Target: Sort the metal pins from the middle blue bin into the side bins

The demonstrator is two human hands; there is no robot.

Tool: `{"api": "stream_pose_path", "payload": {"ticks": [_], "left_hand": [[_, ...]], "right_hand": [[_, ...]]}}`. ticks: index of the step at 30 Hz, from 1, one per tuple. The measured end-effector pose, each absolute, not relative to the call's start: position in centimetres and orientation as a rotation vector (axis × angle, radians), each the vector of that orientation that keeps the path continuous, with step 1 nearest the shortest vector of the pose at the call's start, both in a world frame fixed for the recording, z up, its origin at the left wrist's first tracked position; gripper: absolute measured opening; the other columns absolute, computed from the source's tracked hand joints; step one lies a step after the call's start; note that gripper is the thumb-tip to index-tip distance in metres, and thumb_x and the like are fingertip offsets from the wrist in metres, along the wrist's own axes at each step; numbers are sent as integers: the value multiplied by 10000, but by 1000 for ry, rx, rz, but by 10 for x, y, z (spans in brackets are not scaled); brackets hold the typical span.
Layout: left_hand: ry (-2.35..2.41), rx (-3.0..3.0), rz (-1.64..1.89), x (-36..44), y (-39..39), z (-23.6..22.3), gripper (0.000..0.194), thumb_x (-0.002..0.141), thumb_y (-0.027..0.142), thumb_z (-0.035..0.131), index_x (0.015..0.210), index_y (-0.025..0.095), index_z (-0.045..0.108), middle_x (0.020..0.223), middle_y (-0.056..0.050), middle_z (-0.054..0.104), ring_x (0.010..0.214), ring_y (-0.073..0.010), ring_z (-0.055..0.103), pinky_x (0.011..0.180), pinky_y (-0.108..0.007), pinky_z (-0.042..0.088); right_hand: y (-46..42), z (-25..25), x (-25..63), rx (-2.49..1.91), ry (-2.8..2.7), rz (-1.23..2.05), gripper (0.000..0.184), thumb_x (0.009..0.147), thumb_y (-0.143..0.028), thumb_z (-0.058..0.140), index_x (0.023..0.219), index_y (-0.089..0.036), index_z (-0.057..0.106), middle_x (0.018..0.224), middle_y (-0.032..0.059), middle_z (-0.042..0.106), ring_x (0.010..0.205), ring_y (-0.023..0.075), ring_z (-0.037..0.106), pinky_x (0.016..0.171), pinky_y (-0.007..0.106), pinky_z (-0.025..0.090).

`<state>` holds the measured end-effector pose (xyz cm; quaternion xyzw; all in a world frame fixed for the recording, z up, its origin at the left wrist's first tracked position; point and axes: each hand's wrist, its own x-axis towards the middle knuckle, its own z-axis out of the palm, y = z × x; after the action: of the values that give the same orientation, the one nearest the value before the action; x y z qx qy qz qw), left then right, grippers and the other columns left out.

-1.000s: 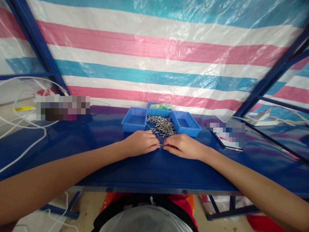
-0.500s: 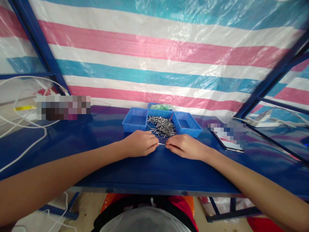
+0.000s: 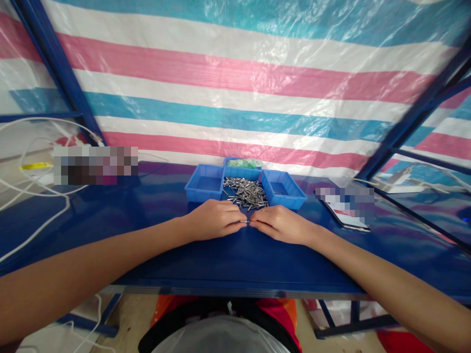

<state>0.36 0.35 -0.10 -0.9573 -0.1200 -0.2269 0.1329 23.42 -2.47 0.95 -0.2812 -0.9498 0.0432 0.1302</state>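
Pinched from both sides

The left hand (image 3: 215,219) has its grip clamped on a slim metal pin (image 3: 246,221) — just this side of a metal heap (image 3: 248,192) — the right hand (image 3: 281,223) clamps its other end; farther right, a phone (image 3: 342,215), screen blurred.

no readable text or labels

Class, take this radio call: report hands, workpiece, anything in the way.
Left hand and right hand pinching one slim metal pin between them. Pin mostly covered. Heap of metal pieces just beyond; nothing visibly blocking.
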Motion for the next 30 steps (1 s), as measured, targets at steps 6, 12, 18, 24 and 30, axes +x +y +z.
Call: {"api": "stream_pose_path", "payload": {"ticks": [6,12,18,24,30], "left_hand": [[-156,-2777,-683,4,2,3,264,972,264,400,986,179,649,981,-37,688,852,-128,615,753,-228,463],[-205,-2889,-692,8,-4,4,192,893,192,419,884,157,607,894,-41,680,817,-134,619,774,-229,471],[-329,-2733,-597,6,-3,1,159,865,227,463,743,181,553,618,11,585,574,-135,562,557,-250,404],[-394,-2716,-512,6,2,-3,193,925,284,453,822,176,574,688,0,633,631,-147,604,572,-249,402],[-390,-2689,-534,7,4,-6,275,951,298,411,770,171,575,649,-4,619,591,-140,581,548,-246,379]], "right_hand": [[-27,10,229,-753,-2752,196,299,995,-281,353,881,-152,598,756,46,618,683,135,589,643,228,420],[-25,9,231,-757,-2773,188,284,985,-299,393,937,-142,625,816,61,649,739,147,615,680,238,437],[-24,10,236,-782,-2778,166,252,967,-306,434,996,-143,623,814,59,654,726,152,626,662,242,442],[-24,10,232,-756,-2761,184,241,960,-317,450,980,-146,619,807,52,653,718,148,622,662,240,439],[-24,7,230,-778,-2772,87,280,982,-299,387,889,-153,607,744,39,621,667,134,591,628,233,413]]}}
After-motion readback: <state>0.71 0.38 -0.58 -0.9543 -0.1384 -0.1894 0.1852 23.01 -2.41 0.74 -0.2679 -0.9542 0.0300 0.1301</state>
